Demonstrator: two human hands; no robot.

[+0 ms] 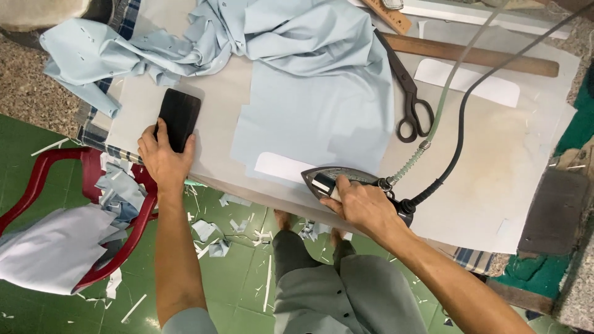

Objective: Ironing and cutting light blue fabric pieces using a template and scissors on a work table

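Your right hand [365,207] is wrapped tight around the handle of the iron [337,179]. The iron sits on the near edge of the flat blue cloth [315,117], and its pointed nose faces away from your right hand, toward your left one. A white paper shape [281,166] lies under the cloth just past the nose.

Your left hand [164,158] lies flat, fingers together, pressing on a dark block [179,117]. It grips nothing. The block rests on the surface [507,161], well apart from the iron.

Here is what could go wrong. The iron is very near the edge of the surface, right above your legs. If your right hand slips, I think the iron could fall off. If it stays in one spot too long, it may burn the cloth. The two cords [455,117] run back from your right hand across the surface. They could catch on the scissors [409,93], which lie just beyond your right hand, beside the cloth.

More blue cloth is bunched in a heap [204,37] past your left hand. A red chair [86,210] holding cloth stands below your left arm.
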